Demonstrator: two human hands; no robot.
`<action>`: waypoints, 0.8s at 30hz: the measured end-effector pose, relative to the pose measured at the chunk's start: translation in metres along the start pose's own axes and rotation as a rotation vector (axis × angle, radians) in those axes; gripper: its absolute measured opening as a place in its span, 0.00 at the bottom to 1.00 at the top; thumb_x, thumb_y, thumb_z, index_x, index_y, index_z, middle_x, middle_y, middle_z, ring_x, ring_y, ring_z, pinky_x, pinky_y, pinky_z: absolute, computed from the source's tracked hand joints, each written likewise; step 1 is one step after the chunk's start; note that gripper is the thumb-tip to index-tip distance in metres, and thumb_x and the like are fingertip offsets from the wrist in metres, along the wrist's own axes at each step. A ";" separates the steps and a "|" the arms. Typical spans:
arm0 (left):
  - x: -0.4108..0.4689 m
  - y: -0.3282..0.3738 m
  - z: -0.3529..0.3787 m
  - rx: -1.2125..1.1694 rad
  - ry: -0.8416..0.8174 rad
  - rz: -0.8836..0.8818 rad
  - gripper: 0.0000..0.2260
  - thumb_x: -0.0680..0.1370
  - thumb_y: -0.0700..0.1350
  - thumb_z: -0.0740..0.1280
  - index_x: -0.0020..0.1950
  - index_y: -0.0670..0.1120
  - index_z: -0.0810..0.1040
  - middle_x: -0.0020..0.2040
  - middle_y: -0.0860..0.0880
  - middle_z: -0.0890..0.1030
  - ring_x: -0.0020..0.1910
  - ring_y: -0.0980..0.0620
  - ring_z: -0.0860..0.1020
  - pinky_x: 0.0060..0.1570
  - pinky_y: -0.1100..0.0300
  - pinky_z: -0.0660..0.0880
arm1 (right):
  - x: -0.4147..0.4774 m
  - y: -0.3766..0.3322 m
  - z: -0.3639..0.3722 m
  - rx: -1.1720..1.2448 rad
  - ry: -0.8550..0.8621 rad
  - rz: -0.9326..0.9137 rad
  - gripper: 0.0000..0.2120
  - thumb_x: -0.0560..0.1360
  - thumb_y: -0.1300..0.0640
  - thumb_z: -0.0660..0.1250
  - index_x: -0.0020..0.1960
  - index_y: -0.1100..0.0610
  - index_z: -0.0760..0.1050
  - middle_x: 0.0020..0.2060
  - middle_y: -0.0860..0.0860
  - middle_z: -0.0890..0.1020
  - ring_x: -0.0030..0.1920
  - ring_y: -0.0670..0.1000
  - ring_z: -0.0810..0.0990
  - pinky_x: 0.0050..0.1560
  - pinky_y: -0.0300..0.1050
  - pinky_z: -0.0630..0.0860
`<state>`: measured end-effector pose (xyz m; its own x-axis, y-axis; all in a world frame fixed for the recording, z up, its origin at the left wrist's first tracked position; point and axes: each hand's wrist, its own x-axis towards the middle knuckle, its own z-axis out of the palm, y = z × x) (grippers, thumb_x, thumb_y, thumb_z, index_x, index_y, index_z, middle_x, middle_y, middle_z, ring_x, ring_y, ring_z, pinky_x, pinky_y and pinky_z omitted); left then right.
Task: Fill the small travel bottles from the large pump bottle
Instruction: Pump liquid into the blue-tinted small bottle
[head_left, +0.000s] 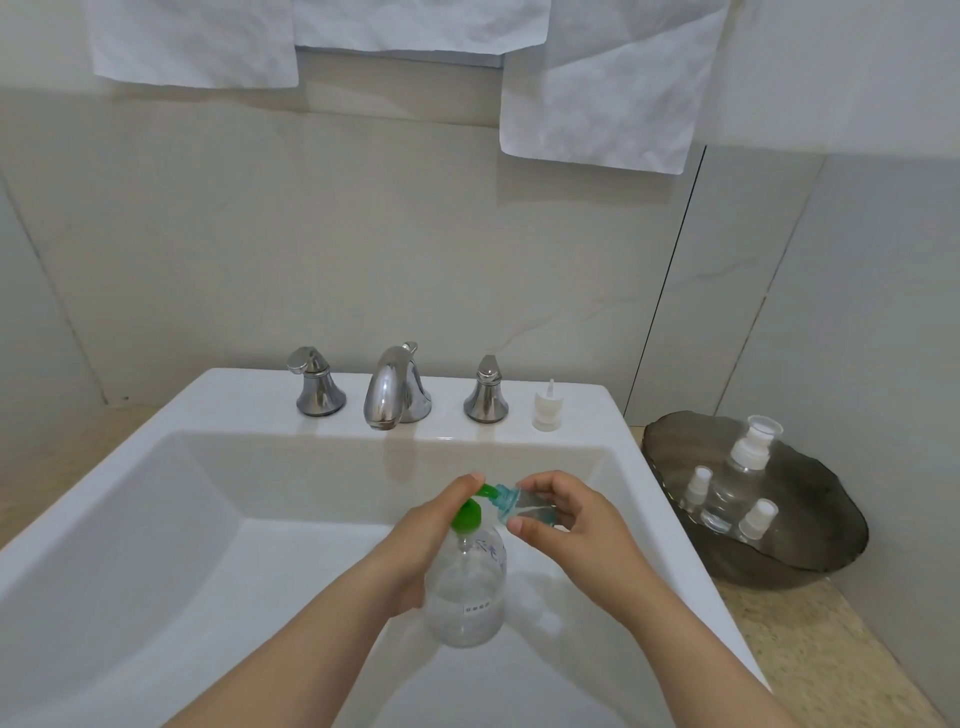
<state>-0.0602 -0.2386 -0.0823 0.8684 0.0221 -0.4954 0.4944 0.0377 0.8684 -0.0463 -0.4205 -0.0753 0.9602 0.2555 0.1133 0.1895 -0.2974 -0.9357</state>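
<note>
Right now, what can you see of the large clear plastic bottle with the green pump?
Large clear plastic pump bottle: rounded body, green pump head, blue handwriting high on it, small white label below. Roughly upright over the white sink basin. Left hand grips it, finger on the pump; its nozzle meets the mouth of the small clear travel bottle in the right hand.

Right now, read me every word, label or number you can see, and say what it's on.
Blue handwriting on the pump bottle: too blurred to read.
Small white label low on that bottle: print too small to read.
Travel bottles in the dark bowl: no text visible.
</note>
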 end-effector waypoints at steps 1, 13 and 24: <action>0.001 0.000 0.000 0.009 -0.014 -0.002 0.31 0.69 0.73 0.67 0.64 0.56 0.80 0.66 0.49 0.80 0.65 0.43 0.76 0.68 0.39 0.66 | 0.000 0.000 0.000 0.005 -0.001 0.001 0.12 0.71 0.59 0.75 0.52 0.50 0.78 0.49 0.44 0.83 0.47 0.42 0.82 0.50 0.33 0.76; -0.003 0.008 -0.001 0.010 -0.175 -0.005 0.57 0.50 0.81 0.66 0.77 0.59 0.68 0.80 0.51 0.63 0.80 0.39 0.57 0.72 0.26 0.48 | 0.003 -0.001 0.001 0.012 0.007 -0.012 0.12 0.71 0.58 0.76 0.52 0.49 0.78 0.49 0.44 0.83 0.47 0.41 0.82 0.49 0.33 0.77; -0.006 0.010 0.001 0.004 -0.140 0.007 0.44 0.52 0.74 0.72 0.66 0.59 0.79 0.72 0.49 0.74 0.73 0.40 0.69 0.72 0.26 0.52 | 0.003 0.000 0.000 0.009 0.002 -0.004 0.13 0.71 0.58 0.76 0.52 0.49 0.78 0.49 0.46 0.83 0.48 0.44 0.82 0.51 0.37 0.78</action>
<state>-0.0606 -0.2389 -0.0710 0.8687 -0.1168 -0.4813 0.4879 0.0341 0.8723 -0.0440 -0.4194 -0.0748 0.9597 0.2551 0.1176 0.1917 -0.2886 -0.9381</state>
